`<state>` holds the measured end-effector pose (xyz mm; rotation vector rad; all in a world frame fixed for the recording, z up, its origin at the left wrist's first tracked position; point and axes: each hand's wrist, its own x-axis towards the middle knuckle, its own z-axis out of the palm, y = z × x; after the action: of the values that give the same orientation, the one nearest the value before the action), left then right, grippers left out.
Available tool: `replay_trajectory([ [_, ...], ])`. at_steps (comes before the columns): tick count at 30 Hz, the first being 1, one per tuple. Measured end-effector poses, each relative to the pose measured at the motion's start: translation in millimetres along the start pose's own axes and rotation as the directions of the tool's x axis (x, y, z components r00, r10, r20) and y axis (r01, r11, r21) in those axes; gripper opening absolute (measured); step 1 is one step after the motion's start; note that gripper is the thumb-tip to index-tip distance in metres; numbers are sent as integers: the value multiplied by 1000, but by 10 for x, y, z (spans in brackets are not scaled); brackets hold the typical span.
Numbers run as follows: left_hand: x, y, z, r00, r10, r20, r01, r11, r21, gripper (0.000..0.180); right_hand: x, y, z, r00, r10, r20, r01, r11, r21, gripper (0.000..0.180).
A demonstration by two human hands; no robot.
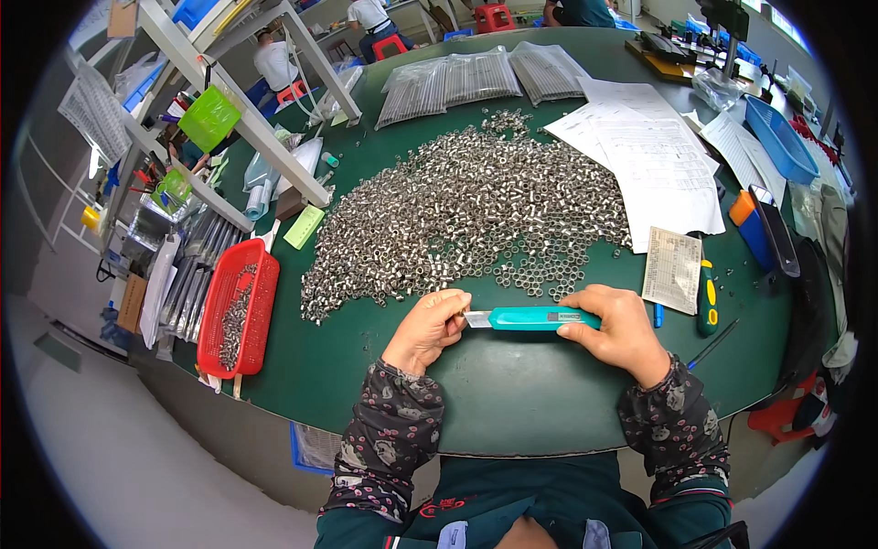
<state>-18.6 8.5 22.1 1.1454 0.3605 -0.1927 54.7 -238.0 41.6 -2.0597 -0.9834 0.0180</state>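
Note:
My right hand (617,329) is closed round a teal utility knife (530,317), the thumb along its near side. The knife lies level above the green table, its silver blade (478,319) pointing left. At the blade's tip my left hand (428,329) is closed in a pinch. Whatever is between those fingertips is too small to make out. Just beyond both hands spreads a large heap of small metal rings (457,210), thinning to a single layer near the knife.
A red basket (267,306) with metal pieces stands at the left edge. Papers (654,165), a printed card (673,270) and a green-yellow screwdriver (707,297) lie right. Bags of metal rods (480,75) lie behind the heap. A white shelf frame (274,137) rises at left.

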Motion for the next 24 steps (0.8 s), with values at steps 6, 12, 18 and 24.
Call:
replay_trajectory([
  [6, -4, 6, -14, 994, -75, 74, 70, 995, 70, 26, 12, -47, -102, 997, -81, -11, 80, 993, -89, 24],
  [12, -11, 0, 16, 986, -126, 104, 115, 987, 113, 26, 26, -65, -165, 983, -180, -26, 172, 969, -176, 24],
  [18, -23, 1, 58, 984, -150, 99, 130, 974, 183, 25, 43, -111, -225, 941, -331, -66, 298, 907, -296, 25],
  [24, -12, 3, 56, 985, -150, 89, 132, 974, 185, 24, 69, -161, -240, 885, -463, -58, 385, 796, -468, 25],
])
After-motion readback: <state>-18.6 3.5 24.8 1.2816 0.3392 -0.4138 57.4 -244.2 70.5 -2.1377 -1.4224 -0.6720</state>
